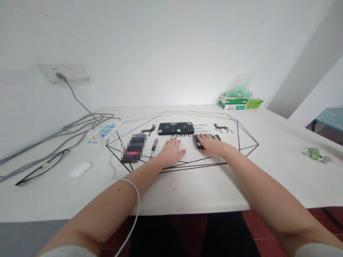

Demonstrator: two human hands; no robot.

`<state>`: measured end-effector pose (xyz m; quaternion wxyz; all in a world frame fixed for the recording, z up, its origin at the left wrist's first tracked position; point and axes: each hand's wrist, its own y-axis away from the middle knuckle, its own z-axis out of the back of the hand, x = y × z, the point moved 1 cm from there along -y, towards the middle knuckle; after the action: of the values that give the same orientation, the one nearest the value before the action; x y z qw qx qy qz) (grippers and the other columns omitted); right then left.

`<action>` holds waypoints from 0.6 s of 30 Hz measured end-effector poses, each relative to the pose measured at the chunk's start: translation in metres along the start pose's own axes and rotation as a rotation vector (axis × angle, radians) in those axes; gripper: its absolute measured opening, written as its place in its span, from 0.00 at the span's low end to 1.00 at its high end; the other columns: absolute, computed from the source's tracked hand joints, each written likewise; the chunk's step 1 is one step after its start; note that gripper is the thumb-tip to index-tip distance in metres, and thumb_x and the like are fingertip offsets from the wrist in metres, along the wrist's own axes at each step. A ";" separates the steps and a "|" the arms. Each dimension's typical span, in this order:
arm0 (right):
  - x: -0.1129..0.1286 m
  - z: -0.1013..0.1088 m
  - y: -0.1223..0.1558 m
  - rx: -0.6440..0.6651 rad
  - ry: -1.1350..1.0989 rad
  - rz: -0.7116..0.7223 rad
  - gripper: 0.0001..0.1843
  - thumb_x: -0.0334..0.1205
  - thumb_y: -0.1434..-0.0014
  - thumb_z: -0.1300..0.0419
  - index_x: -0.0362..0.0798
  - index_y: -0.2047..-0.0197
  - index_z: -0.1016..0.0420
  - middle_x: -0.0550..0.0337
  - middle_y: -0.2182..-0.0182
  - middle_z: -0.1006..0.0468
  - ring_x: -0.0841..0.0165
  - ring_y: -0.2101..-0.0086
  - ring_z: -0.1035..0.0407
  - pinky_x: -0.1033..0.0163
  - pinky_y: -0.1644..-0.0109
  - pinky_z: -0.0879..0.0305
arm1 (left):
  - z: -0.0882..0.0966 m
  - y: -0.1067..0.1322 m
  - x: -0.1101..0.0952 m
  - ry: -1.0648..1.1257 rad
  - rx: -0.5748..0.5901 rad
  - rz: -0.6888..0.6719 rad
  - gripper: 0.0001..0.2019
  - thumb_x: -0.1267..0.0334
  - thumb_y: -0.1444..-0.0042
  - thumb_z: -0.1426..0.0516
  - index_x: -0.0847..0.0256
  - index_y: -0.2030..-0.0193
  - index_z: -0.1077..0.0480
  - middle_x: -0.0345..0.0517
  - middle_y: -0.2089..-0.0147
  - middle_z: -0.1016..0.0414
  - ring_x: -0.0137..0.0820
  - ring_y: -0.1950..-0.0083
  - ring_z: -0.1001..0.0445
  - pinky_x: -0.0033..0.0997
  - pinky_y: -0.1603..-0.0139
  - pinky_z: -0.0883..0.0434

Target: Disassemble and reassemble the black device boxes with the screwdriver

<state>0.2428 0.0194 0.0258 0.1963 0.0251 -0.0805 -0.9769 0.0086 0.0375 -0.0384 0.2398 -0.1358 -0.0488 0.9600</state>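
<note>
My left hand lies flat on the white table, fingers stretched out, holding nothing. A blue-handled screwdriver lies just left of it. My right hand rests palm down over a small black device, with a dark green part showing past its fingers. Whether the fingers grip the device I cannot tell. Two black square boxes sit side by side just beyond both hands.
A blurred dark object lies left of the screwdriver. A white power strip with grey cables and a white mouse are at the left. Green boxes stand at the back right, a green wrapper at the far right.
</note>
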 end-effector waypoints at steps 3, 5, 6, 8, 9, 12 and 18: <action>-0.005 0.005 0.003 0.073 -0.023 0.020 0.45 0.43 0.32 0.44 0.42 0.19 0.59 0.37 0.20 0.57 0.44 0.22 0.59 0.26 0.25 0.50 | 0.001 0.002 -0.001 -0.002 0.029 0.014 0.33 0.45 0.30 0.50 0.68 0.27 0.40 0.74 0.20 0.48 0.60 0.18 0.51 0.65 0.24 0.48; -0.010 0.008 0.004 0.120 -0.055 0.046 0.47 0.45 0.32 0.45 0.42 0.18 0.63 0.39 0.19 0.61 0.47 0.21 0.65 0.28 0.23 0.55 | 0.003 0.003 -0.002 -0.008 0.042 0.025 0.34 0.44 0.29 0.50 0.68 0.26 0.41 0.74 0.19 0.51 0.60 0.18 0.53 0.64 0.23 0.48; -0.012 0.008 0.004 0.138 -0.071 0.059 0.47 0.45 0.32 0.45 0.43 0.18 0.63 0.40 0.19 0.63 0.47 0.21 0.67 0.29 0.22 0.56 | 0.005 0.003 -0.003 -0.012 0.050 0.032 0.35 0.44 0.29 0.51 0.69 0.26 0.41 0.75 0.19 0.52 0.60 0.18 0.53 0.63 0.23 0.49; -0.015 0.009 0.004 0.161 -0.090 0.075 0.47 0.45 0.32 0.46 0.44 0.18 0.64 0.43 0.19 0.66 0.48 0.21 0.70 0.30 0.22 0.59 | 0.006 0.004 -0.005 -0.021 0.070 0.046 0.36 0.43 0.29 0.51 0.72 0.26 0.42 0.77 0.19 0.55 0.62 0.18 0.54 0.61 0.22 0.49; -0.016 0.008 0.004 0.164 -0.091 0.076 0.47 0.44 0.32 0.46 0.44 0.18 0.64 0.43 0.19 0.66 0.48 0.21 0.70 0.30 0.22 0.59 | 0.007 0.004 -0.005 -0.026 0.079 0.049 0.37 0.43 0.29 0.52 0.73 0.26 0.42 0.78 0.19 0.55 0.62 0.18 0.55 0.60 0.22 0.50; -0.017 0.006 0.001 0.121 -0.077 0.051 0.46 0.40 0.32 0.46 0.39 0.18 0.62 0.38 0.19 0.64 0.46 0.21 0.69 0.30 0.22 0.57 | 0.006 0.003 -0.004 -0.031 0.082 0.038 0.36 0.42 0.28 0.52 0.72 0.26 0.42 0.78 0.19 0.54 0.63 0.18 0.54 0.62 0.23 0.49; -0.020 0.002 -0.010 -0.033 -0.092 0.018 0.40 0.33 0.34 0.44 0.40 0.21 0.46 0.35 0.22 0.50 0.45 0.25 0.47 0.43 0.23 0.45 | 0.010 0.002 -0.008 -0.092 0.109 0.062 0.36 0.42 0.28 0.53 0.70 0.25 0.42 0.73 0.19 0.51 0.59 0.18 0.53 0.58 0.22 0.49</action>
<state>0.2567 0.0367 0.0265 0.2017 -0.0238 -0.0737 -0.9764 0.0113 0.0315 -0.0270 0.2148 -0.0798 -0.0030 0.9734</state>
